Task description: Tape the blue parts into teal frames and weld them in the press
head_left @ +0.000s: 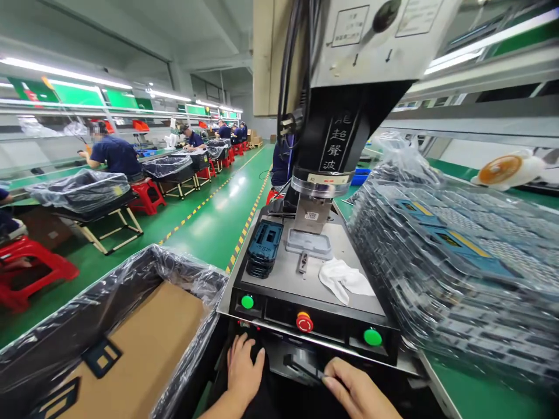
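My right hand [356, 385] pinches one end of a dark, flat plastic piece [305, 369] below the front edge of the press. The piece is tilted and partly blurred, so its exact kind is unclear. My left hand [244, 368] has its fingers stretched out, with the fingertips close to the front of the machine under the left green button [247, 301]. Nothing shows in that hand. Above both hands, the ultrasonic welding press [332, 128] holds its metal head over a pale grey fixture [309, 243]. A stack of dark blue plastic housings [265, 241] stands left of the fixture.
A white cloth [345, 278] lies right of the fixture; a red stop button [304, 322] sits between green ones. Left stands a plastic-lined bin [152, 250] with cardboard and two dark frames. Clear trays [454, 262] are piled at right. Several people sit at far benches.
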{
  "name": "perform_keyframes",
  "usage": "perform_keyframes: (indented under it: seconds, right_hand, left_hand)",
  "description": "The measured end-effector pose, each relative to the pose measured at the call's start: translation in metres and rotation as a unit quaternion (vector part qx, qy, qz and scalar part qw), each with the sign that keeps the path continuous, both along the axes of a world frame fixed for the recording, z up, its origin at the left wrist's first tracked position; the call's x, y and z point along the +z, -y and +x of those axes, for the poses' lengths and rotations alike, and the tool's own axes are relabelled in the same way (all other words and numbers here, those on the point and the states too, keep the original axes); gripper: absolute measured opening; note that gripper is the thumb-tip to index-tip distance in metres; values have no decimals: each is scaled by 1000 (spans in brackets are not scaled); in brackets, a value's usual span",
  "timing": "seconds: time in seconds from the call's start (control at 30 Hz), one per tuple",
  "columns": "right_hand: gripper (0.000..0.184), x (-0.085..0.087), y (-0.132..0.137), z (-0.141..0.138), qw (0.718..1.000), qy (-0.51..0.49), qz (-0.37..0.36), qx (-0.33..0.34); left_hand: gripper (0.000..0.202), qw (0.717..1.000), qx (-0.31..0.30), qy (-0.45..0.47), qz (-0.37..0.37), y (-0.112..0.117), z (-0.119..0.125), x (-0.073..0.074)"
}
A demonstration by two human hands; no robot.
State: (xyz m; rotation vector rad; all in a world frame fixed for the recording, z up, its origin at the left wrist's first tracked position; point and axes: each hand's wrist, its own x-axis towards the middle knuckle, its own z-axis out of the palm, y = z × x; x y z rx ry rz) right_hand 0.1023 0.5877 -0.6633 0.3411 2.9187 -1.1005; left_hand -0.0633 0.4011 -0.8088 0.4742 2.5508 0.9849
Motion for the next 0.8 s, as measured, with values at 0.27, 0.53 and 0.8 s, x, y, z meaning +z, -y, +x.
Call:
perform_keyframes:
  seconds: [0.27,0.53,0.8]
  right_hand:
    - [54,-48,4,2,970,105,-219,-30]
    - [21,-31,4,4,989,137,-56,-15]
    - [25,-34,6,6,988,127,-46,-70]
  left_hand:
    - [49,918,-141,229,290,-9,58,34]
    - [46,909,-59,290,293,-21,65,49]
    - [35,963,-86,192,171,-22,65,58]
